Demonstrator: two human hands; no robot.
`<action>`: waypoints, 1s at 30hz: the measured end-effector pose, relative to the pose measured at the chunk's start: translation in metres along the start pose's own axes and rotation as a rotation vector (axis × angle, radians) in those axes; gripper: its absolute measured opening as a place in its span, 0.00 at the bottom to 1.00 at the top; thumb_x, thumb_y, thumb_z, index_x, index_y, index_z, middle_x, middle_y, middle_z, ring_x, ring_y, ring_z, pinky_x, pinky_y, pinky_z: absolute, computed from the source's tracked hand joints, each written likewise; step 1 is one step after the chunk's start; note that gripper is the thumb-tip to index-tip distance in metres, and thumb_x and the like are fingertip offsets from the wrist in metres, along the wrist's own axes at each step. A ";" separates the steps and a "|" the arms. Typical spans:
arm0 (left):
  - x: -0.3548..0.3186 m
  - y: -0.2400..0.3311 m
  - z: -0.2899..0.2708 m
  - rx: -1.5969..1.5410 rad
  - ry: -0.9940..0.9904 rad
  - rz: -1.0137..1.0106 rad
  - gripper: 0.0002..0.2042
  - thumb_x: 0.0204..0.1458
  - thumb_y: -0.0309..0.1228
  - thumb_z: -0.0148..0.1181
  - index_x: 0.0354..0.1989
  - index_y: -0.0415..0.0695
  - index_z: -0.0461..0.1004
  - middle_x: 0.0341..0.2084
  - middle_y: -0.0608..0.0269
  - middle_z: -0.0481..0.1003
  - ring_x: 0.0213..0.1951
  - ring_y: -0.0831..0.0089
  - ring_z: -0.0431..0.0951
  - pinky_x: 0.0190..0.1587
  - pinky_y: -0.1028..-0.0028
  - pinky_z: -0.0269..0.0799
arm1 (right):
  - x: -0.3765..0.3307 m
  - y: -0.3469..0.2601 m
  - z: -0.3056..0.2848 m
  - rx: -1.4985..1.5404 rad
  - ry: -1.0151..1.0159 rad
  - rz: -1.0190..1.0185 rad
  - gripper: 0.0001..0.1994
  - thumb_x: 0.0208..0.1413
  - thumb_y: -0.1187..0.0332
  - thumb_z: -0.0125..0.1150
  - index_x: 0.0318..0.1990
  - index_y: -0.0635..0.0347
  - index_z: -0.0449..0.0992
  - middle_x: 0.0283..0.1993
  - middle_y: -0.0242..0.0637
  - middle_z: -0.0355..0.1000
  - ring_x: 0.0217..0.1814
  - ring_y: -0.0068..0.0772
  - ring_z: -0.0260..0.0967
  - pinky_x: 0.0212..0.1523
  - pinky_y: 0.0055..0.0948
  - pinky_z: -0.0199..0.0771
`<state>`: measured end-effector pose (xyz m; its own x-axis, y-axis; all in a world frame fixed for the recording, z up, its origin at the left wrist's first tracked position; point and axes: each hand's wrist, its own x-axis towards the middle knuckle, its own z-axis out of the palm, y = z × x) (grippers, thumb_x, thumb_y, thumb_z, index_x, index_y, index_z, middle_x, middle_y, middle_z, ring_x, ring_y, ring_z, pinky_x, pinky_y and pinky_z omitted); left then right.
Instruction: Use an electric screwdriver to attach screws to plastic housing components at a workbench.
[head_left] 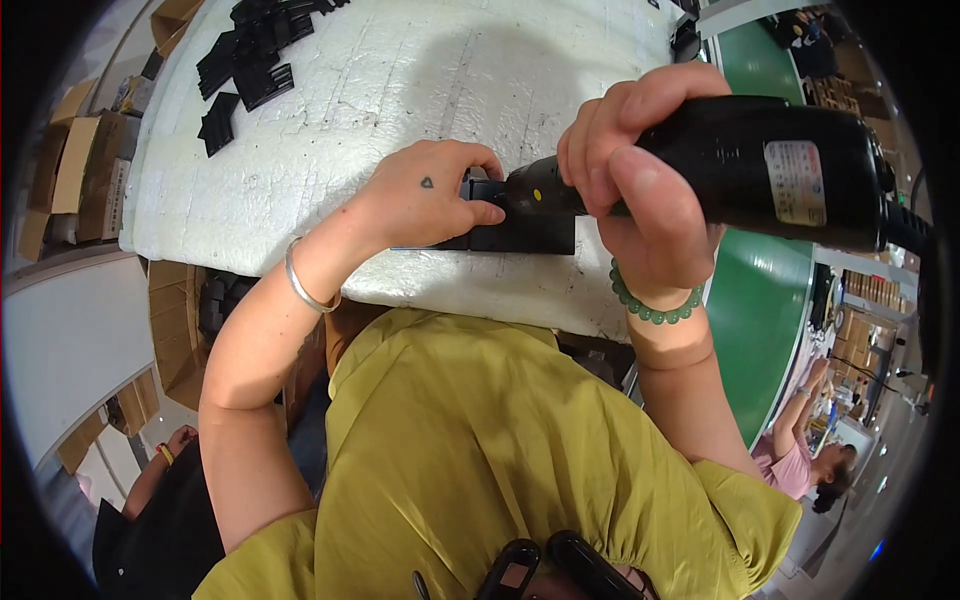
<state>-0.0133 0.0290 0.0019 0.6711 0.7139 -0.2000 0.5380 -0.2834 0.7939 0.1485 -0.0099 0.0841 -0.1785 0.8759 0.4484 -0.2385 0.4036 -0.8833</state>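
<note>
My right hand [645, 175] is wrapped round a black electric screwdriver [740, 165] with a pale label on its body and a cord at its rear end. The tool lies nearly level, its nose [530, 187] pointing left at a black plastic part [535, 236] on the padded table. My left hand [425, 190] pinches this part between thumb and fingers, just by the tool's tip. The tip itself and any screw there are hidden. Several more black plastic parts [255, 60] lie in a loose heap at the far left.
The table [350, 100] has a white wrinkled cover. Along its right side runs a green surface [755, 310]. Cardboard boxes [85, 180] stand to the left. One person [800, 450] in pink is at the right, another [160, 530] in dark clothing at the lower left.
</note>
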 end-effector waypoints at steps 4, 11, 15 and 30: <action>-0.001 0.005 -0.001 0.025 -0.003 -0.039 0.17 0.42 0.40 0.63 0.40 0.45 0.75 0.30 0.52 0.76 0.37 0.56 0.75 0.40 0.64 0.69 | 0.002 -0.001 0.008 -0.051 -0.019 0.030 0.10 0.43 0.73 0.49 0.35 0.59 0.59 0.17 0.32 0.57 0.17 0.21 0.51 0.22 0.25 0.57; -0.005 -0.014 0.006 0.006 0.002 -0.046 0.17 0.40 0.39 0.63 0.40 0.47 0.76 0.35 0.55 0.76 0.41 0.58 0.75 0.43 0.66 0.69 | 0.003 0.014 0.013 -0.164 -0.107 0.021 0.13 0.43 0.78 0.55 0.36 0.61 0.59 0.21 0.35 0.63 0.18 0.22 0.59 0.21 0.22 0.63; 0.001 0.002 0.001 0.039 -0.012 -0.079 0.17 0.40 0.39 0.64 0.40 0.48 0.77 0.35 0.56 0.76 0.43 0.58 0.74 0.45 0.66 0.68 | 0.003 0.007 0.010 -0.194 -0.104 -0.008 0.12 0.43 0.81 0.52 0.35 0.61 0.58 0.18 0.33 0.58 0.16 0.22 0.57 0.17 0.22 0.60; -0.046 -0.008 -0.028 -0.021 0.181 -0.049 0.16 0.40 0.29 0.64 0.40 0.40 0.75 0.29 0.51 0.73 0.34 0.59 0.73 0.38 0.70 0.67 | 0.022 -0.046 -0.074 -0.182 0.287 -0.248 0.10 0.45 0.79 0.52 0.38 0.69 0.65 0.23 0.36 0.65 0.19 0.26 0.61 0.27 0.29 0.68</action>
<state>-0.0627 0.0170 0.0206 0.5408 0.8304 -0.1340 0.5561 -0.2334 0.7977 0.2262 0.0103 0.1248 0.1427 0.7737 0.6172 -0.0635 0.6295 -0.7744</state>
